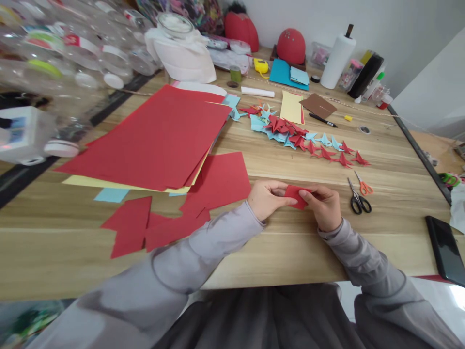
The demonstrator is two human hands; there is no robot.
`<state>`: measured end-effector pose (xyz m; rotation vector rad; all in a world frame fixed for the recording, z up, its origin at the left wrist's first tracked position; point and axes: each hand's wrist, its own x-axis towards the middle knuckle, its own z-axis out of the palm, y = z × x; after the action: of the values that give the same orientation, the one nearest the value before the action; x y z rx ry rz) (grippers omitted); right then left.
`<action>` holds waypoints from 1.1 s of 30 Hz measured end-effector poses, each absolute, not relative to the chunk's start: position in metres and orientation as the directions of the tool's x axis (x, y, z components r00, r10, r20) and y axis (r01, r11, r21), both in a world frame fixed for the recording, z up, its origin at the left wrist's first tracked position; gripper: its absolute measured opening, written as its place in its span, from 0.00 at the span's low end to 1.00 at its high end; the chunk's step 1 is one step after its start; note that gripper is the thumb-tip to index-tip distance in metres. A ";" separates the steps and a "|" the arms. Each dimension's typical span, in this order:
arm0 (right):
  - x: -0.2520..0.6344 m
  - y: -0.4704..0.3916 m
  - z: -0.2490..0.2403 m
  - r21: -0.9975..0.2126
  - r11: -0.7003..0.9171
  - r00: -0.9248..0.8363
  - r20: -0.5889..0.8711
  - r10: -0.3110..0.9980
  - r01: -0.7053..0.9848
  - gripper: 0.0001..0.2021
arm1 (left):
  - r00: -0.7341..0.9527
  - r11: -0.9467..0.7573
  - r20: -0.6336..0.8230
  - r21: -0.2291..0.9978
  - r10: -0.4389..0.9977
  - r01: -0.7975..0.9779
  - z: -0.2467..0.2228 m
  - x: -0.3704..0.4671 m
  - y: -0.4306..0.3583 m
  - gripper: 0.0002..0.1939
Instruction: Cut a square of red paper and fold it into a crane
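Note:
A small piece of red paper (296,194) is held just above the table between my two hands. My left hand (268,198) pinches its left side, thumb on top. On the right side, my right hand (326,204) grips it between thumb and curled fingers. Whether the piece is folded I cannot tell. Left of my hands lie cut red paper sheets (225,182) and a large stack of red paper (156,140) with yellow sheets under it. Beyond my hands are rows of folded red paper cranes (285,127) and light blue paper cranes (325,139).
Black-handled scissors (358,199) and orange scissors (364,187) lie right of my hands. A phone (445,247) rests at the right front edge. Plastic bottles (83,48) crowd the left. Towards the wall stand a paper roll (337,60), a yellow tape measure (260,66) and a pen (323,120).

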<state>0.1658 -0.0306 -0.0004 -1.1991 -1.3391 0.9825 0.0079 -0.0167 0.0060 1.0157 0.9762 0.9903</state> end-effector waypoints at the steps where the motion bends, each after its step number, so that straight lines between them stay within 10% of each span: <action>1: 0.166 -0.030 0.000 -0.977 0.172 0.039 0.178 0.983 0.126 0.07 | 0.229 0.213 -0.168 0.959 0.959 -0.186 0.006 0.008 -0.017 0.22; 14: 0.164 -0.031 0.007 -0.963 0.229 -0.064 0.222 0.973 0.141 0.02 | 0.169 -0.150 0.172 0.979 0.970 -0.136 0.001 0.007 -0.016 0.05; 33: 0.164 -0.034 0.012 -0.944 0.263 -0.118 0.243 0.963 0.199 0.08 | 0.160 -0.063 0.082 0.991 0.984 -0.118 0.009 0.006 -0.017 0.11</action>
<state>0.1637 -0.0342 0.0118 -1.1190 -1.5442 0.9701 0.0059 -0.0173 0.0089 1.2523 0.9699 1.1893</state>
